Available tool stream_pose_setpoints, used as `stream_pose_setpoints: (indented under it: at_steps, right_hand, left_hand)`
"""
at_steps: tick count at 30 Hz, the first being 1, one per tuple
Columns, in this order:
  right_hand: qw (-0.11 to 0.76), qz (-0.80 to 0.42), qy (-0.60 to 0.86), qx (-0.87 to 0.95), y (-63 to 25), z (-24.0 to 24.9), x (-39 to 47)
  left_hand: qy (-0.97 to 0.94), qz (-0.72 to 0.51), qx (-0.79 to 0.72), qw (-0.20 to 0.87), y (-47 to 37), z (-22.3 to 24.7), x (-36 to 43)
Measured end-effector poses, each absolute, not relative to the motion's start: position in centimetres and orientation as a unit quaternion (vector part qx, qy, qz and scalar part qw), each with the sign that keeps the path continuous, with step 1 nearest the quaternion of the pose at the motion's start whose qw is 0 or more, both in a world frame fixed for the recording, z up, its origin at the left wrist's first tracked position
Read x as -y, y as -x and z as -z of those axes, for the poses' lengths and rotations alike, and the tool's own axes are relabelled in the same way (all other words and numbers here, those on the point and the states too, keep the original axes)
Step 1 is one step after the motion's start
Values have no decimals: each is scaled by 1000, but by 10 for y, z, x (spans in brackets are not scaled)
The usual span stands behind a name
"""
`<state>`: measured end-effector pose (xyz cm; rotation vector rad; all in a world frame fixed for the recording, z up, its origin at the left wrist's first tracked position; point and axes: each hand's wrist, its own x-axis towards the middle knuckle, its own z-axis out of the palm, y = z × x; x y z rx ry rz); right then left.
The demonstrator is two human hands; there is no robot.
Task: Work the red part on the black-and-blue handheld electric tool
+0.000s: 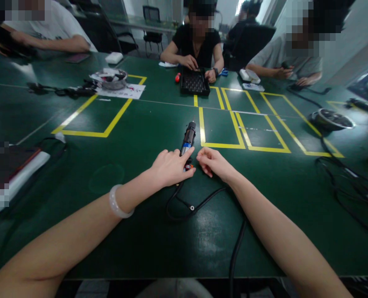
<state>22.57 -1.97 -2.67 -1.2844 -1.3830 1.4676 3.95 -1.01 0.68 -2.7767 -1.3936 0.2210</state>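
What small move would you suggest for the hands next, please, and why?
Perhaps bring the right hand in to the tool: its curled fingers are beside the tool but apart from it, while the left hand lies over the tool's near part and could steady it. Whether the right fingers pinch anything, I cannot tell.

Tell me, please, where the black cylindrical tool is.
In the head view, the black cylindrical tool is near the center, partly covered by the left hand, left of the right hand.
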Motion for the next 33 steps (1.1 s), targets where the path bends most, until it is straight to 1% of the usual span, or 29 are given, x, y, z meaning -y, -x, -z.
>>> stream_pose_setpoints:
  at_steps: [7, 21, 29, 33]
  right_hand:
    - [379, -633, 479, 475, -232, 26, 18]
    - [381, -616, 487, 488, -232, 27, 20]
    - [379, -605, 493, 497, -228, 25, 21]
    - [379, -599, 496, 502, -229, 27, 20]
  left_hand:
    - [884, -91, 459, 27, -2, -7, 0]
    - [799, -178, 567, 94, 136, -13, -73]
    - [725, -213, 648, 98, 200, -10, -136]
    - [688, -223, 688, 57, 213, -10, -158]
